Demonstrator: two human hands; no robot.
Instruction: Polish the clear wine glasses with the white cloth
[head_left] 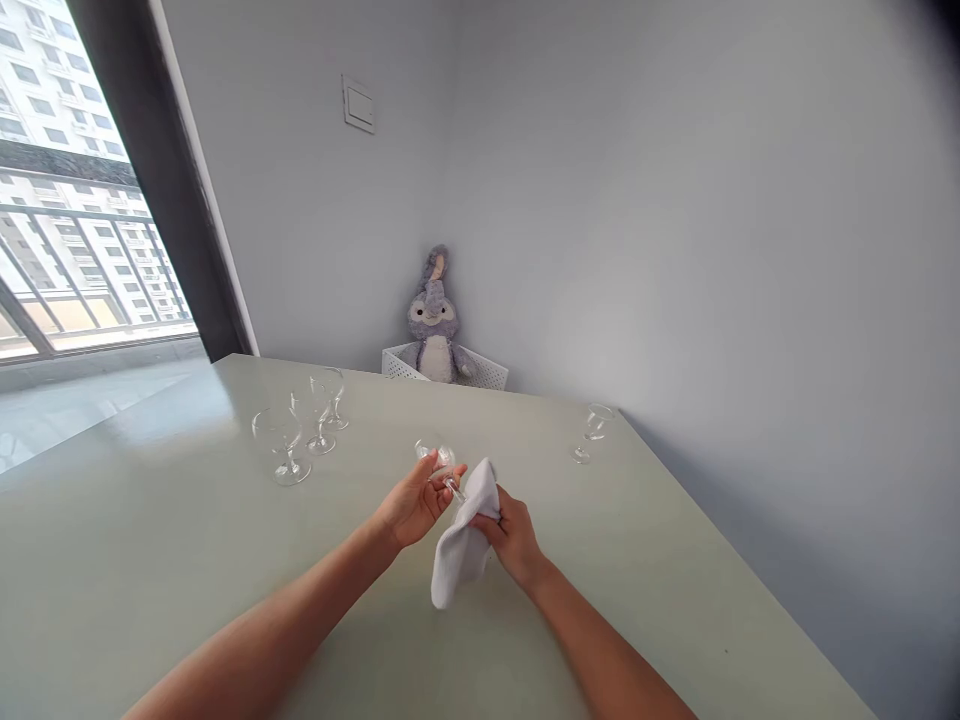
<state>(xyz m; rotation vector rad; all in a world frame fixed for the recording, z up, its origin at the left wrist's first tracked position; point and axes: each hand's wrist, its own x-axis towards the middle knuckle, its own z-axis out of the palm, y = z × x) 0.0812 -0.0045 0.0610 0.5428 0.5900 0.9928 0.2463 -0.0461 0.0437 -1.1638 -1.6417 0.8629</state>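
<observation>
A clear stemmed glass (445,456) is tilted in the air above the table, its bowl pointing away from me and to the left. My left hand (420,499) is closed around the bowl end. My right hand (513,535) grips a white cloth (466,545), which is wrapped over the foot of the glass and hides it. Part of the stem shows between my left fingers and the cloth. The cloth's loose end hangs down toward me.
Several more stemmed glasses stand upright: a near one (289,450) with others close behind it at left, and a single glass (592,432) near the table's right edge. Behind the pale table (225,600), a grey plush toy (435,325) sits in a white basket (491,374) by the wall corner.
</observation>
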